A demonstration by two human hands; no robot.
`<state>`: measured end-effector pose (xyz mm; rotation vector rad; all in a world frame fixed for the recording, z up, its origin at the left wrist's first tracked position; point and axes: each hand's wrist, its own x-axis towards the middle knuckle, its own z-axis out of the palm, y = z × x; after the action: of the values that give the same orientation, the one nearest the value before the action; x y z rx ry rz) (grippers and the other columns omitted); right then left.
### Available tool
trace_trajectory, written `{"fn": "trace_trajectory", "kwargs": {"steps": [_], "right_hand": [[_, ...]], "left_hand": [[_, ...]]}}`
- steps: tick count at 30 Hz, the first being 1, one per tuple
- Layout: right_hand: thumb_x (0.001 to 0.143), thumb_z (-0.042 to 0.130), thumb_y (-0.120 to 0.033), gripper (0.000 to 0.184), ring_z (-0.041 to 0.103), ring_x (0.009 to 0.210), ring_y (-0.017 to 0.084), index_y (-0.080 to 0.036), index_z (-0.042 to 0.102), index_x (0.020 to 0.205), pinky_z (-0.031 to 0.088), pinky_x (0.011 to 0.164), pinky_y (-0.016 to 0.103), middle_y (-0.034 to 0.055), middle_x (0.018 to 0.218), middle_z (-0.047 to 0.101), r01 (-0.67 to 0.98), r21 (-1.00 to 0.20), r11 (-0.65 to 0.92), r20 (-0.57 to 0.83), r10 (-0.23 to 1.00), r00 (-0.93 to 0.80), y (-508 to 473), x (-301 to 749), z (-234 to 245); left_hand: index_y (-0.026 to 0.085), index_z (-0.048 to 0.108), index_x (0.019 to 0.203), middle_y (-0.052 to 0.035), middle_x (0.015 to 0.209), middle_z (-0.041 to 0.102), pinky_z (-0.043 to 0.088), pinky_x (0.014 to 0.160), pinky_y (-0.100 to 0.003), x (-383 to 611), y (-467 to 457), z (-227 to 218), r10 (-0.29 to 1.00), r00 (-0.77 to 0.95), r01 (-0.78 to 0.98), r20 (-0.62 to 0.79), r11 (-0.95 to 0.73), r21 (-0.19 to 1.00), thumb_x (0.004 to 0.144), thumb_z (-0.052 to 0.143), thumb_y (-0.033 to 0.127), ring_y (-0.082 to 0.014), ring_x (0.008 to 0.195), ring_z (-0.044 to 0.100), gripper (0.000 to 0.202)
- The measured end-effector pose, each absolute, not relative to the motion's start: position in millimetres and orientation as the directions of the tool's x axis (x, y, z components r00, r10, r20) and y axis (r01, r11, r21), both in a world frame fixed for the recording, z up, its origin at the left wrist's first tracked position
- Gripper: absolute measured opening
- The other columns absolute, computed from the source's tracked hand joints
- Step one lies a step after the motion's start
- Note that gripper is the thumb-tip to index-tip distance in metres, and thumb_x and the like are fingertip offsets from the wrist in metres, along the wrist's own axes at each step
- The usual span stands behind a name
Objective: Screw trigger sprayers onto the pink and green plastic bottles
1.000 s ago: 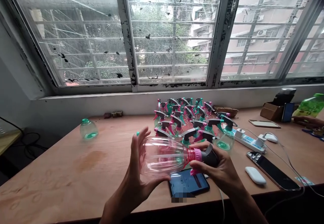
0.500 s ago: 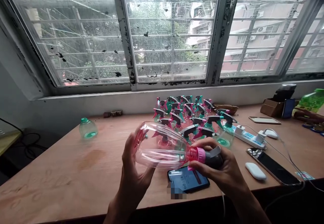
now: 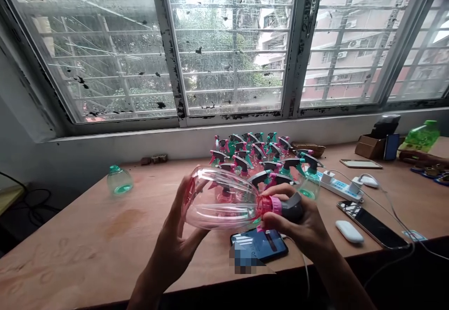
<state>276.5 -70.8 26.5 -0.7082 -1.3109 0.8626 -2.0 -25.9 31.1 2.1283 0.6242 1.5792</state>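
A clear pink spray bottle (image 3: 220, 202) lies sideways in the air between my hands, above the front part of the table. Its base points left, and its pink collar and dark grey spray head (image 3: 291, 207) point right. My left hand (image 3: 182, 235) is wrapped round the base end, thumb below. My right hand (image 3: 301, 221) grips the collar and spray head, with the thumb against the pink collar. Behind the bottle stand several spray bottles (image 3: 242, 162) with pink or green triggers. A green bottle without a spray head (image 3: 119, 181) stands at the left.
A lit phone (image 3: 263, 244) lies under the held bottle. To the right are a white earbud case (image 3: 349, 232), a dark phone (image 3: 373, 226) and a power strip (image 3: 340, 186) with cables. A cardboard box (image 3: 370, 146) and a green jug (image 3: 421, 136) stand at the back right.
The view has shifted slightly, so the table things appear a little further left. Both hands keep hold of the spray bottle, and its pose is almost the same.
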Motion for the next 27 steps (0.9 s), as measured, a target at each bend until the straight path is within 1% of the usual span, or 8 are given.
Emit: {"fn": "trace_trajectory", "kwargs": {"steps": [5, 8, 12, 15, 18, 20, 25, 27], "right_hand": [[0.086, 0.102, -0.022, 0.027, 0.07, 0.069, 0.015, -0.028, 0.087, 0.108, 0.058, 0.064, 0.021, -0.0026, 0.086, 0.081, 0.081, -0.729, 0.679, 0.684, 0.726, 0.07, -64, 270, 19], [0.088, 0.101, -0.019, 0.029, 0.066, 0.063, 0.012, -0.029, 0.086, 0.11, 0.053, 0.059, 0.019, -0.0051, 0.083, 0.078, 0.053, -0.727, 0.685, 0.687, 0.726, 0.044, -63, 269, 18], [0.086, 0.104, -0.027, 0.029, 0.07, 0.069, 0.014, -0.029, 0.086, 0.11, 0.058, 0.061, 0.02, -0.0022, 0.095, 0.081, -0.074, -0.791, 0.608, 0.605, 0.794, 0.061, -62, 265, 22], [0.085, 0.105, -0.029, 0.03, 0.071, 0.07, 0.015, -0.029, 0.087, 0.109, 0.061, 0.063, 0.021, -0.0012, 0.096, 0.083, -0.077, -0.804, 0.59, 0.582, 0.807, 0.099, -60, 259, 22], [0.079, 0.107, -0.031, 0.031, 0.071, 0.073, 0.017, -0.027, 0.089, 0.105, 0.061, 0.067, 0.024, 0.0, 0.092, 0.084, -0.007, -0.816, 0.578, 0.567, 0.803, 0.184, -61, 254, 20], [0.077, 0.109, -0.033, 0.032, 0.068, 0.069, 0.017, -0.026, 0.09, 0.101, 0.058, 0.063, 0.024, 0.0003, 0.088, 0.083, -0.004, -0.84, 0.542, 0.529, 0.822, 0.212, -65, 252, 20], [0.082, 0.106, -0.046, 0.034, 0.065, 0.062, 0.016, -0.026, 0.088, 0.102, 0.055, 0.056, 0.023, -0.0008, 0.078, 0.08, -0.214, -0.867, 0.45, 0.433, 0.893, 0.123, -69, 248, 27], [0.083, 0.105, -0.049, 0.036, 0.069, 0.064, 0.018, -0.026, 0.088, 0.104, 0.059, 0.059, 0.025, 0.0, 0.079, 0.081, -0.273, -0.848, 0.453, 0.437, 0.891, 0.122, -65, 248, 26]], "left_hand": [[0.045, 0.038, 0.181, -0.0096, 0.191, 0.036, 0.037, 0.138, -0.061, -13, -26, 39, 0.644, 0.307, 0.097, 0.701, -0.754, 0.65, 0.087, 0.099, 0.058, -0.0453, 0.174, 0.038, 0.113], [0.042, 0.043, 0.179, -0.0101, 0.19, 0.04, 0.036, 0.14, -0.058, -20, -23, 42, 0.639, 0.36, 0.092, 0.68, -0.749, 0.656, 0.09, 0.1, 0.047, -0.043, 0.174, 0.04, 0.105], [0.052, 0.025, 0.183, -0.0082, 0.192, 0.034, 0.046, 0.137, -0.056, -24, -16, 39, 0.606, 0.385, 0.132, 0.695, -0.782, 0.609, 0.099, 0.093, 0.03, -0.0376, 0.17, 0.049, 0.11], [0.056, 0.009, 0.184, -0.0111, 0.191, 0.036, 0.054, 0.13, -0.06, -22, -12, 38, 0.621, 0.379, 0.194, 0.686, -0.778, 0.598, 0.097, 0.096, 0.038, -0.0396, 0.161, 0.061, 0.124], [0.045, 0.044, 0.178, -0.0138, 0.188, 0.041, 0.05, 0.132, -0.067, -21, -8, 40, 0.653, 0.354, 0.179, 0.67, -0.75, 0.637, 0.088, 0.095, 0.065, -0.0498, 0.163, 0.055, 0.105], [0.04, 0.062, 0.168, -0.0147, 0.187, 0.043, 0.05, 0.131, -0.068, -21, -6, 40, 0.656, 0.353, 0.141, 0.667, -0.742, 0.656, 0.089, 0.093, 0.067, -0.0528, 0.161, 0.056, 0.089], [0.065, 0.027, 0.177, -0.0082, 0.187, 0.043, 0.07, 0.112, -0.058, -13, -13, 34, 0.58, 0.32, 0.054, 0.749, -0.8, 0.597, 0.101, 0.091, 0.04, -0.0405, 0.15, 0.071, 0.103], [0.066, 0.02, 0.179, -0.0092, 0.189, 0.039, 0.073, 0.106, -0.057, -7, -20, 32, 0.606, 0.261, 0.073, 0.751, -0.788, 0.611, 0.107, 0.083, 0.038, -0.0392, 0.148, 0.073, 0.099]]}}
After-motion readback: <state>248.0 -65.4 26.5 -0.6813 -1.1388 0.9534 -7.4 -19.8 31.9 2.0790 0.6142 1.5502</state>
